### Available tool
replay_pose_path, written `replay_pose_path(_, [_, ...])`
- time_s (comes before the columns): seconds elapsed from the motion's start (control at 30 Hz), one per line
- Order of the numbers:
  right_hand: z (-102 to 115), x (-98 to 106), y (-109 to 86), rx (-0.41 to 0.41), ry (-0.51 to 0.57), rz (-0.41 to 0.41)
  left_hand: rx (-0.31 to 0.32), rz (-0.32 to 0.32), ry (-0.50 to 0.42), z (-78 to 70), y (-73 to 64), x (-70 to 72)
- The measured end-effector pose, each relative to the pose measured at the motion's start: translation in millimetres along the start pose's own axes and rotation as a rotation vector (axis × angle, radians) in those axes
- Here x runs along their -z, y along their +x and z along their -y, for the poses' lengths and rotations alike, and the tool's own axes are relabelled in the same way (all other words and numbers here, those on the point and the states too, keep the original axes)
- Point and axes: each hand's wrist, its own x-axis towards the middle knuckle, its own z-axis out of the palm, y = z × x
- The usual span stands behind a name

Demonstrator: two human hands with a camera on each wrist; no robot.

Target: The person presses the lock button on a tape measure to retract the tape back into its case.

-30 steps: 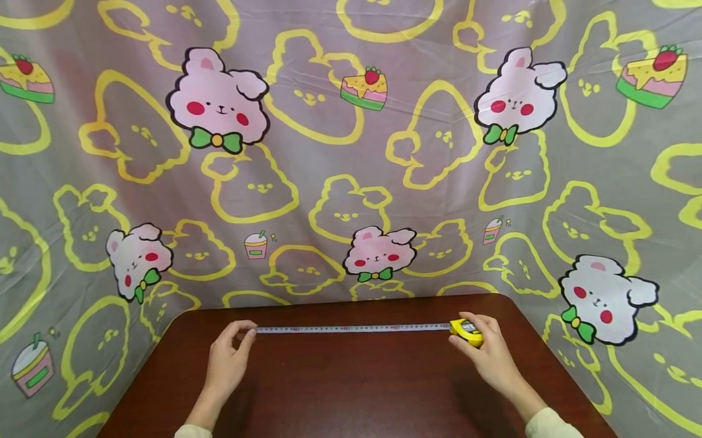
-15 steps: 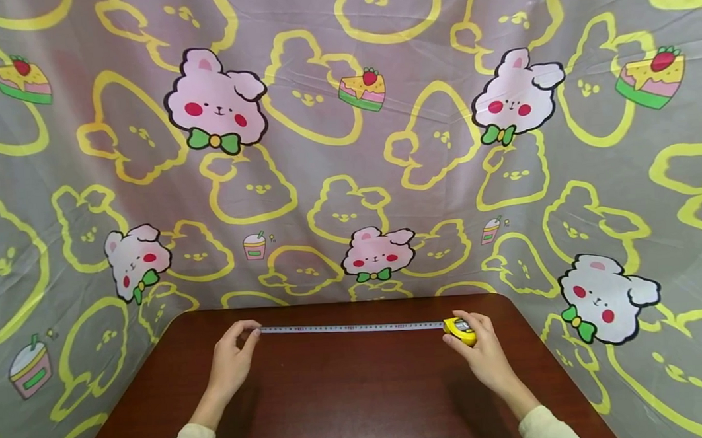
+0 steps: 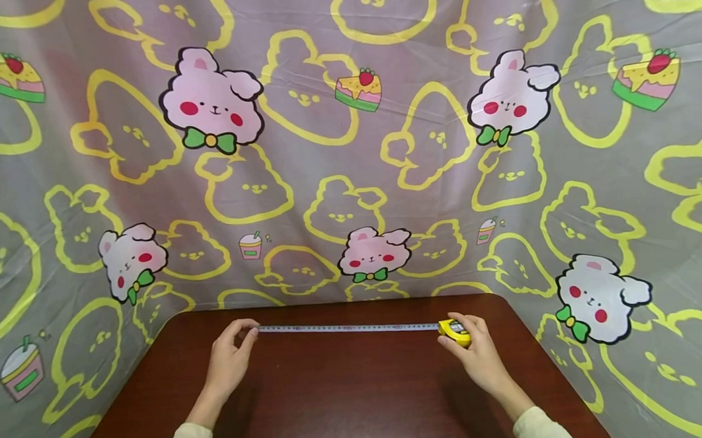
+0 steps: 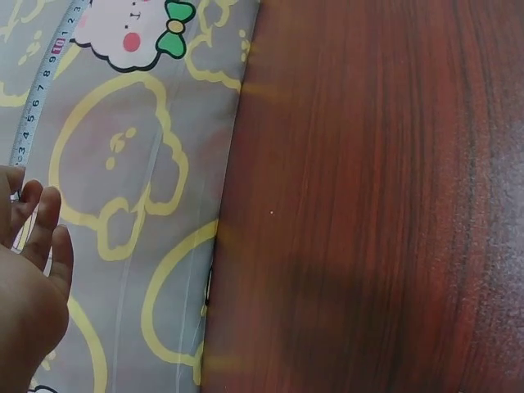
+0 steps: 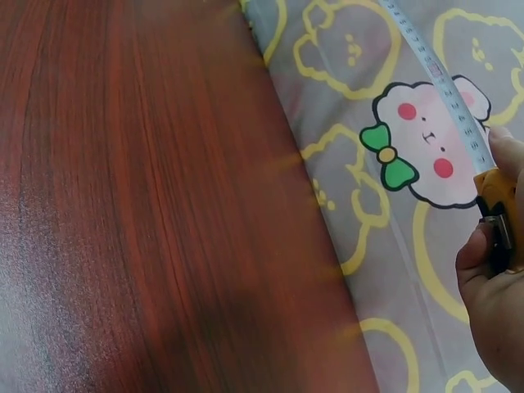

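Between the two hands stretches the pale blade (image 3: pixel 347 327) of a tape measure, held level above the table. Its yellow case (image 3: pixel 455 333) sits in my right hand (image 3: pixel 480 356), gripped between thumb and fingers. At the other end, my left hand (image 3: pixel 230 357) pinches the tip of the blade with thumb and forefinger. The left wrist view shows the numbered blade (image 4: pixel 37 106) rising from the left hand (image 4: pixel 33 270), whose other fingers are loosely bent. In the right wrist view, the blade runs out of the yellow case (image 5: pixel 498 209), with the thumb near a dark clip.
The dark reddish-brown wooden table (image 3: pixel 336 398) lies under both hands. A grey curtain (image 3: pixel 323 147) printed with yellow outlines and white rabbit heads hangs behind the table and along both sides.
My right hand has moved left with the tape case, closer to my left hand, and the exposed length of blade is shorter. The left hand stays nearly in place.
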Motion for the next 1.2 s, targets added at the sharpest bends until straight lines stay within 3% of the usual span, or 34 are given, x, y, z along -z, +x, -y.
replay_pose_path(0.17, [2.1, -0.6, 1.4, 0.009, 0.017, 0.010, -0.019, 0.013, -0.010, -3.6, -0.3, -7.4])
replay_pose_path(0.53, [10.2, -3.9, 2.3, 0.027, 0.011, 0.018, 0.027, 0.018, -0.087, -7.8, -2.5, -16.6])
replay_pose_path(1.2, [16.4, -12.7, 1.1, 0.035, 0.036, 0.024, -0.004, 0.015, -0.078, -15.9, -4.2, -27.5])
